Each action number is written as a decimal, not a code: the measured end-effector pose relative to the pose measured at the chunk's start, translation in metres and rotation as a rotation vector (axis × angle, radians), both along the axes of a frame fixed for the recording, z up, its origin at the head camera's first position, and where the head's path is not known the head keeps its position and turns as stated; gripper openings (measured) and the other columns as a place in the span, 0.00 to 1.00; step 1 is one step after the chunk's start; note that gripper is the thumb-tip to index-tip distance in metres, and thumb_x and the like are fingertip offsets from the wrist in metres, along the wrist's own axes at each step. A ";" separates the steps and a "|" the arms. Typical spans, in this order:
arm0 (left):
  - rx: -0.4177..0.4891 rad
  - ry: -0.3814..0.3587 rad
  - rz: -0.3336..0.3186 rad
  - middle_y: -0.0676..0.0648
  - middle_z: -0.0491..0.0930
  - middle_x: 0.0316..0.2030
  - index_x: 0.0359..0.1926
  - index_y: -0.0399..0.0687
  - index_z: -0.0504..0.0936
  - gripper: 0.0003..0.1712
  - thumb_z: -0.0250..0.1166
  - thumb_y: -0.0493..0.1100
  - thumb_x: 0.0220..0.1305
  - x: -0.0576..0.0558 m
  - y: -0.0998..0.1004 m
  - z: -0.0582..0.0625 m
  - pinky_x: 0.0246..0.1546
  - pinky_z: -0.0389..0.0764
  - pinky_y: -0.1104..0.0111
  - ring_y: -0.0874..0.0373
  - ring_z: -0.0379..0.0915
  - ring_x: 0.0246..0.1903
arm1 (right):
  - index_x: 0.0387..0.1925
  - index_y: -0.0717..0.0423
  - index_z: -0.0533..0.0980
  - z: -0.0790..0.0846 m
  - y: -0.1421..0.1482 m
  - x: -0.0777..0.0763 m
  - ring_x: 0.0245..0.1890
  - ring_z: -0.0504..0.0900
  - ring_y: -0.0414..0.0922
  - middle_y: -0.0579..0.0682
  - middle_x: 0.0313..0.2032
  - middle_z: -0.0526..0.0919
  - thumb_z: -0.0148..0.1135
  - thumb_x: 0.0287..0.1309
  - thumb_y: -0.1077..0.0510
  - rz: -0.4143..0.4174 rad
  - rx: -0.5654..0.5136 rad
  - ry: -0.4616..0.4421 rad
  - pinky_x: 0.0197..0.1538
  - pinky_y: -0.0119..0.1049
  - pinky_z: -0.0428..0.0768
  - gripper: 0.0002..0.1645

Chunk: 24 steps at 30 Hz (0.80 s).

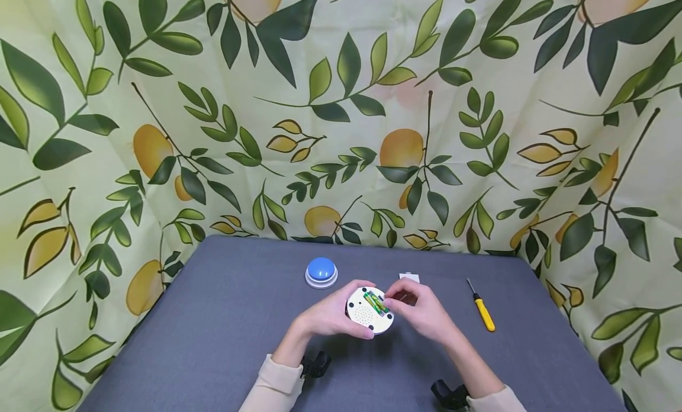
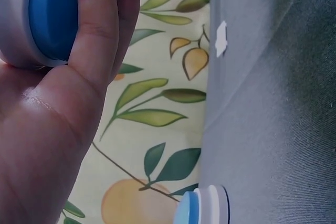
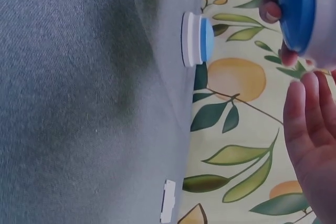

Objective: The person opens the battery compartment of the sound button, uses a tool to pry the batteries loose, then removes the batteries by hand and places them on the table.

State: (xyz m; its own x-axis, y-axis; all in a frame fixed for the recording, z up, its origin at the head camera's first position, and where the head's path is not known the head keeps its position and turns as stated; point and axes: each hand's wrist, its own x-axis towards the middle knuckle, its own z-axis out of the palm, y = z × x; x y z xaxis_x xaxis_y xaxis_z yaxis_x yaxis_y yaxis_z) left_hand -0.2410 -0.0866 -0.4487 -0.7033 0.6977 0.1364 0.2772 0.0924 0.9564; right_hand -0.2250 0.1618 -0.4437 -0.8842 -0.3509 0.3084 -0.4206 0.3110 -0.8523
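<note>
My left hand [image 1: 341, 311] grips a round push-button light [image 1: 362, 317] with its white underside turned up and its blue dome [image 2: 55, 14] facing down. In the underside is an uncovered battery compartment with green batteries [image 1: 375, 302] in it. The index finger and thumb of my right hand [image 1: 421, 308] are at the compartment's right side, by the batteries. Whether they pinch a battery or only touch it is too small to see. From the right wrist view, other fingers [image 3: 312, 103] of that hand point up below the light.
A second blue-domed push-button light [image 1: 321, 273] stands upright farther back on the grey table [image 1: 229, 329]. A small white piece [image 1: 409, 277] lies behind my right hand. To the right lies a screwdriver [image 1: 483, 311] with a yellow handle. Leaf-patterned cloth [image 1: 341, 134] hangs behind the table.
</note>
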 end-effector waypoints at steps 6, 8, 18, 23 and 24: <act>0.005 -0.005 0.007 0.50 0.78 0.51 0.71 0.40 0.63 0.50 0.79 0.35 0.49 0.000 -0.002 0.002 0.50 0.75 0.69 0.58 0.76 0.47 | 0.43 0.54 0.82 0.000 0.008 -0.002 0.39 0.81 0.46 0.52 0.40 0.82 0.72 0.60 0.62 0.112 0.005 -0.016 0.42 0.36 0.82 0.10; -0.004 0.003 0.006 0.50 0.78 0.51 0.71 0.41 0.63 0.50 0.79 0.35 0.49 0.000 -0.002 0.002 0.50 0.75 0.69 0.58 0.76 0.47 | 0.43 0.54 0.82 -0.001 0.009 -0.003 0.39 0.81 0.46 0.52 0.40 0.82 0.72 0.60 0.62 0.114 0.007 -0.015 0.42 0.36 0.82 0.10; 0.021 -0.015 0.036 0.49 0.78 0.52 0.71 0.39 0.62 0.50 0.79 0.35 0.50 -0.001 -0.003 0.001 0.50 0.75 0.69 0.58 0.76 0.47 | 0.41 0.55 0.82 -0.003 0.000 0.000 0.28 0.80 0.42 0.50 0.34 0.83 0.70 0.62 0.61 0.017 -0.058 0.029 0.33 0.34 0.80 0.06; 0.006 -0.010 0.050 0.49 0.78 0.52 0.72 0.40 0.62 0.50 0.79 0.36 0.50 -0.001 -0.002 0.000 0.50 0.75 0.69 0.58 0.76 0.47 | 0.41 0.54 0.84 0.002 -0.003 0.003 0.28 0.78 0.42 0.48 0.33 0.83 0.68 0.65 0.60 -0.056 -0.036 0.051 0.32 0.33 0.78 0.04; 0.004 -0.009 0.053 0.49 0.78 0.52 0.72 0.40 0.62 0.51 0.79 0.36 0.50 -0.001 -0.002 -0.001 0.50 0.74 0.70 0.58 0.76 0.47 | 0.41 0.54 0.85 0.003 -0.004 0.003 0.29 0.78 0.42 0.47 0.33 0.84 0.68 0.65 0.60 -0.071 -0.025 0.051 0.32 0.33 0.78 0.04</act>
State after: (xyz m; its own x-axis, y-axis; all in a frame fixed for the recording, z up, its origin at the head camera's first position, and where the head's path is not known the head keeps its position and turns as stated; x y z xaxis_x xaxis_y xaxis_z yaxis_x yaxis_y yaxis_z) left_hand -0.2418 -0.0887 -0.4493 -0.7408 0.6585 0.1328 0.2635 0.1030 0.9591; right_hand -0.2218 0.1578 -0.4406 -0.8896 -0.2789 0.3616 -0.4411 0.3203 -0.8383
